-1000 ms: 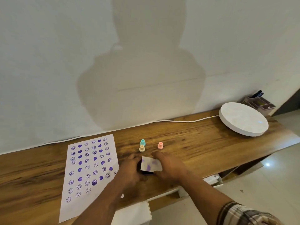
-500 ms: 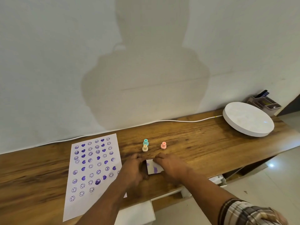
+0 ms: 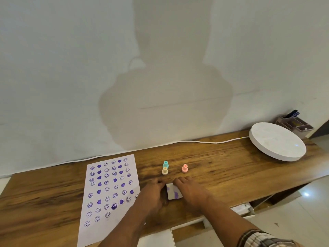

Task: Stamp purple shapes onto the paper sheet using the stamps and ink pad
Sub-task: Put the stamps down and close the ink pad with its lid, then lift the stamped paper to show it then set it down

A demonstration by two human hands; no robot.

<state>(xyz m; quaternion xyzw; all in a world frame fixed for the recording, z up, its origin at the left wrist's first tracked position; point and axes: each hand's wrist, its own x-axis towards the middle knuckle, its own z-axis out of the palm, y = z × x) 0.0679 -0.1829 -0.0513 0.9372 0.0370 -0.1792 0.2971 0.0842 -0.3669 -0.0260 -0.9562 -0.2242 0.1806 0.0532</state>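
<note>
A white paper sheet (image 3: 110,191) covered in purple smiley and heart prints lies on the left of the wooden table (image 3: 222,175). Three small stamps stand upright behind my hands: a teal stamp (image 3: 165,164), a cream stamp (image 3: 165,170) right in front of it, and a pink stamp (image 3: 184,168) to the right. The ink pad (image 3: 173,192) has a white lid smudged with purple. My left hand (image 3: 153,193) grips its left side and my right hand (image 3: 191,191) rests on its right side, both holding it down on the table.
A round white disc (image 3: 277,144) sits at the table's right end, with a white cable (image 3: 204,142) running along the wall. A small organiser box (image 3: 295,126) with pens stands behind the disc. White boxes (image 3: 242,209) lie below the table edge.
The ink pad's white lid has gone from raised to lying flat and lower between my hands. Both hands stay on it; the camera view has shifted slightly.
</note>
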